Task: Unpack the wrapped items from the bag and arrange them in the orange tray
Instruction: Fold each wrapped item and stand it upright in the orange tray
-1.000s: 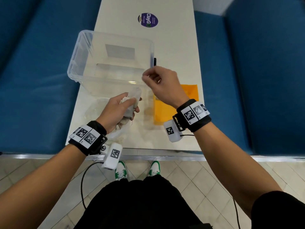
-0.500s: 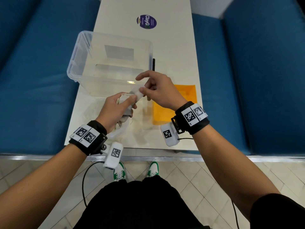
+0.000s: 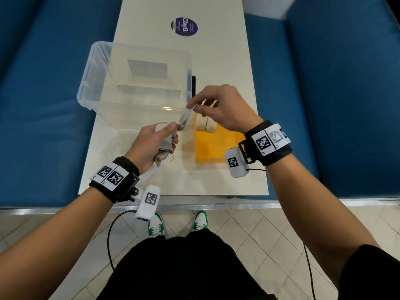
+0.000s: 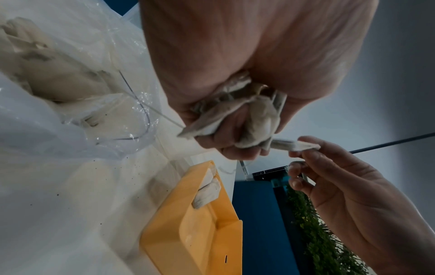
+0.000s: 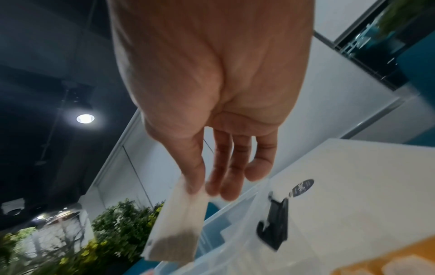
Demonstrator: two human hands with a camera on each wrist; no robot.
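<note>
My left hand (image 3: pixel 160 139) (image 4: pixel 235 130) grips a bunch of white wrapped tea bags (image 3: pixel 165 146) (image 4: pixel 254 115) above the table. My right hand (image 3: pixel 207 105) (image 5: pixel 200 186) pinches the top of one tea bag (image 3: pixel 185 118) (image 5: pixel 175 228) (image 4: pixel 294 146) between thumb and forefinger, beside the bunch. The orange tray (image 3: pixel 212 146) (image 4: pixel 197 238) lies on the table under my right wrist. Two tea bags (image 3: pixel 206 124) (image 4: pixel 207 189) stand at its far end. The clear plastic bag (image 4: pixel 58 96) with more tea bags lies at the near left of the table.
A clear plastic bin (image 3: pixel 134 83) (image 5: pixel 237 232) stands on the white table (image 3: pixel 218 53) behind my hands. A black clip (image 3: pixel 193 85) (image 5: pixel 275 225) sits by its right wall. A purple sticker (image 3: pixel 184 27) lies further back. Blue seats (image 3: pixel 335 105) flank the table.
My right hand came down to the bunch, pinched one tea bag and now lifts it up and to the right. The two tea bags in the tray have come into sight.
</note>
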